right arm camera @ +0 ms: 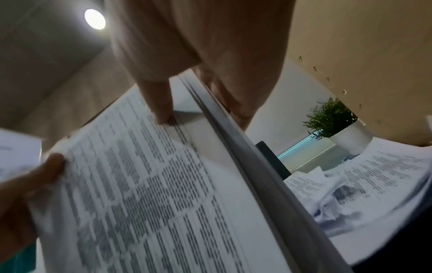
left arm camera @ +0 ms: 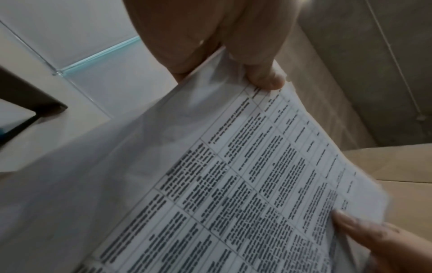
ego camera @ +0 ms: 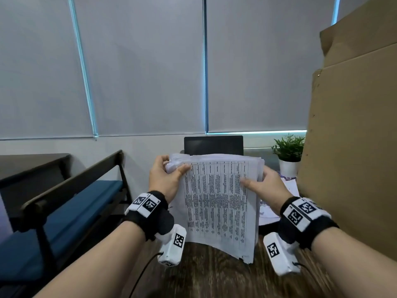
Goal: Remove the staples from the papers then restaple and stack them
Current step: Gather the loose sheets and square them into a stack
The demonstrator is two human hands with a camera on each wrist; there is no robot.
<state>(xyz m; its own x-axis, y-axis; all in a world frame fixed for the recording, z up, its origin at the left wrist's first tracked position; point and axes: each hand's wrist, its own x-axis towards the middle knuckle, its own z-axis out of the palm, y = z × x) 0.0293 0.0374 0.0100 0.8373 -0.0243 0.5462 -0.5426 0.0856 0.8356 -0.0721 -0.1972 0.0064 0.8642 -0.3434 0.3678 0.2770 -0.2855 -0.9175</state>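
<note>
- Grey blinds [ego camera: 139,67] hang behind my wooden worktop [ego camera: 214,274].
- Above it I hold the papers [ego camera: 221,201] upright.
- Left hand [ego camera: 163,179] pinches their top corner; right hand [ego camera: 266,186] grips their right edge.

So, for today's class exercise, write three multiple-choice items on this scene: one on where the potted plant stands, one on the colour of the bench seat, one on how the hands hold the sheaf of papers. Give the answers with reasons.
1. Where does the potted plant stand?
A. On the bench
B. At the far right, beside the cardboard box
C. In front of the person's arms

2. What colour is the bench seat?
A. Blue
B. Red
C. Yellow

3. How is the sheaf of papers held?
A. Lying flat, untouched
B. By the right hand alone
C. By both hands, lifted, one at each upper side

Answers: 1 B, since its white pot sits next to the box; 2 A, as the cushion is plainly blue; 3 C, as the left hand grips the upper left corner and the right hand the right edge.
</note>
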